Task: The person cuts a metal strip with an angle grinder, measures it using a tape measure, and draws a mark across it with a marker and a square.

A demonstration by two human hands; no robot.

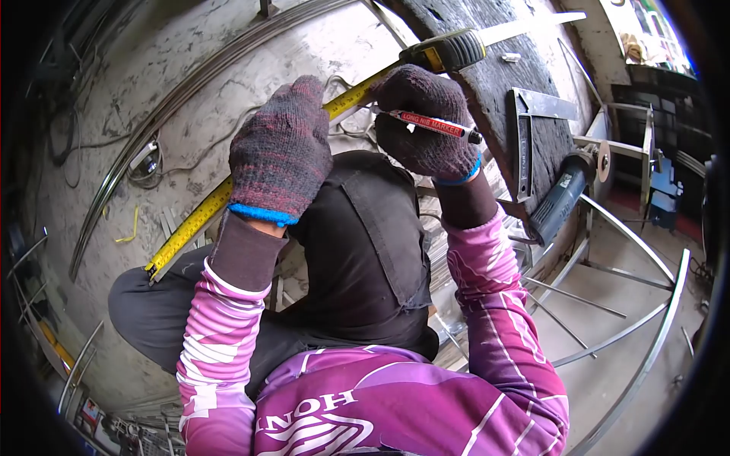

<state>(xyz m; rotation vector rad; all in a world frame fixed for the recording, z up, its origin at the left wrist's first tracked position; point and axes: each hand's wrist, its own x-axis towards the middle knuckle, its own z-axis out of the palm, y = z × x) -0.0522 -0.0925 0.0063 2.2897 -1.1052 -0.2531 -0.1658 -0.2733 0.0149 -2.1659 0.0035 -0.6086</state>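
My left hand (281, 148), in a dark knitted glove with a blue cuff, is closed round the yellow tape measure blade (199, 216), which runs out to the lower left. My right hand (426, 121), gloved the same way, is closed too and holds a red and white marker (430, 123) across its fingers. The blade continues between my hands, up to the black and yellow tape case (445, 53) just beyond my right hand. Whether my right fingers also grip the blade is hard to make out.
An angle grinder (561, 199) and a metal square (525, 144) lie on a dark beam (494, 91) at the right. Curved metal rods (163, 110) arc across the floor at the upper left. A curved metal frame (658, 334) stands at the lower right. My bent legs are below my hands.
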